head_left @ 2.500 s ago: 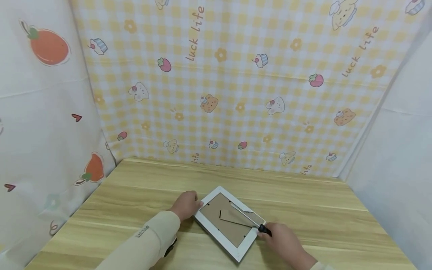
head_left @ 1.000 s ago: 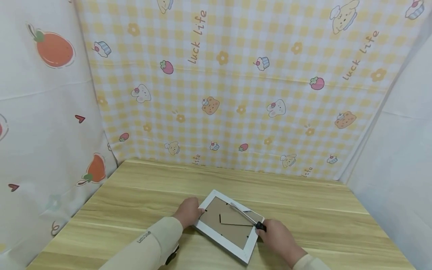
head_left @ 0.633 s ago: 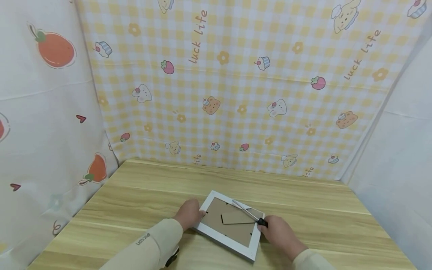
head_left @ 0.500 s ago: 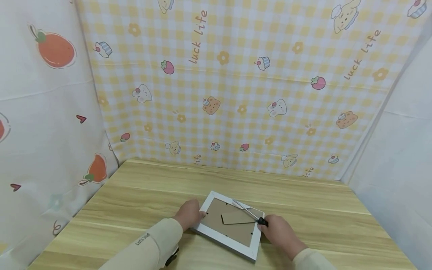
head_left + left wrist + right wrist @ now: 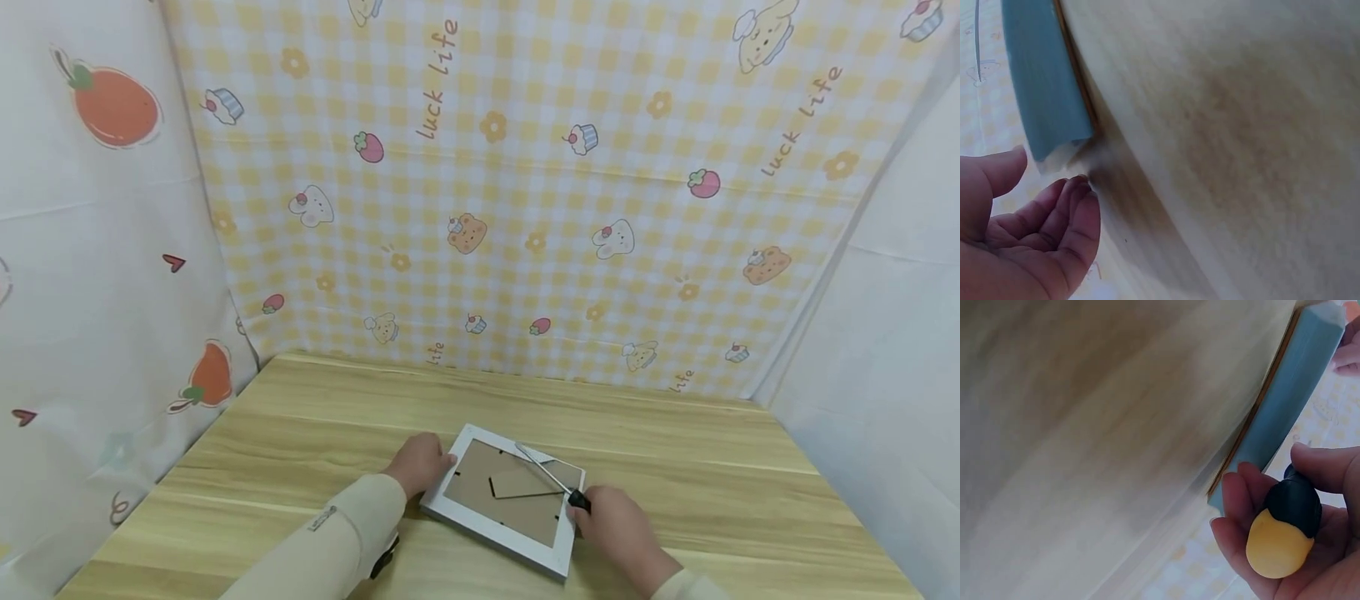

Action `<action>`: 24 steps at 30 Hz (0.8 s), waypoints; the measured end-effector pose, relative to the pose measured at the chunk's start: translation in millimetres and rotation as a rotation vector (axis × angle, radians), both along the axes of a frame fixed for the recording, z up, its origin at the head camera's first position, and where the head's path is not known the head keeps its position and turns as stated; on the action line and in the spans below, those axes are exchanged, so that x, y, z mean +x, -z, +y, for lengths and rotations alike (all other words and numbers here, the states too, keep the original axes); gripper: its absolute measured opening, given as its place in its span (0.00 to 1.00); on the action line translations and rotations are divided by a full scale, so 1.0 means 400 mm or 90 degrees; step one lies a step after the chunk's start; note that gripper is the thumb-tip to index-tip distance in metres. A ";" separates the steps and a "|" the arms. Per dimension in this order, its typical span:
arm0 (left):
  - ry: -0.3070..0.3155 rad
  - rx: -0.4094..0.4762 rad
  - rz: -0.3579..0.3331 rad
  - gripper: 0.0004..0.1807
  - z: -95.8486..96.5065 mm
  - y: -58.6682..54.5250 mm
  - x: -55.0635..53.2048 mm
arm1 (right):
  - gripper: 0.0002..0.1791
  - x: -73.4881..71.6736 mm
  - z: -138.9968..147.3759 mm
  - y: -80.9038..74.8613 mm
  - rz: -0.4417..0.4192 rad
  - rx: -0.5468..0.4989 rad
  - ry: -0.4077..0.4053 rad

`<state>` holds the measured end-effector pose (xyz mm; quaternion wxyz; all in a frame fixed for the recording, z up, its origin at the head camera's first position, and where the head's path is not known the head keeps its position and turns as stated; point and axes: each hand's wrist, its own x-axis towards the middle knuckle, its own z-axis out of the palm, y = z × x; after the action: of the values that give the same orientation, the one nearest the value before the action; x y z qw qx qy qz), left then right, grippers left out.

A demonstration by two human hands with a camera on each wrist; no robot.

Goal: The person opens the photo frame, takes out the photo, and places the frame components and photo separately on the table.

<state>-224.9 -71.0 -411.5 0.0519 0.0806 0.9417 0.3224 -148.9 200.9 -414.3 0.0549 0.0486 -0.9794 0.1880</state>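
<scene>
A white picture frame (image 5: 495, 530) lies face down on the wooden table, turned at an angle. Its brown backing board (image 5: 480, 467) faces up, with a stand leg and several small dark tabs. My left hand (image 5: 422, 463) grips the frame's left edge, thumb on top; in the left wrist view its curled fingers (image 5: 1075, 231) are by a corner. With my right hand (image 5: 618, 527) I hold a screwdriver (image 5: 580, 500) by its black and yellow handle (image 5: 1282, 544). The metal shaft slants over the frame's far right part. Whether its tip touches is unclear.
The pale wood-grain table (image 5: 315, 417) stretches to both sides and behind the frame. A yellow checked cloth (image 5: 525, 183) hangs at its back edge. White cloths stand at the left (image 5: 112, 292) and right (image 5: 885, 375).
The frame has turned counter-clockwise: its far corner has shifted left and its near corner right. Both hands have stayed at its sides, and the screwdriver is still in my right hand.
</scene>
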 end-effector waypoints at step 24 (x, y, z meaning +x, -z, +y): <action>-0.003 -0.020 0.037 0.22 0.018 0.002 0.011 | 0.19 -0.001 -0.015 -0.012 -0.001 -0.008 -0.004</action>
<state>-220.7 -63.9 -412.4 0.0249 0.0868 0.9480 0.3051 -149.2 194.8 -409.6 0.0540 0.0512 -0.9781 0.1942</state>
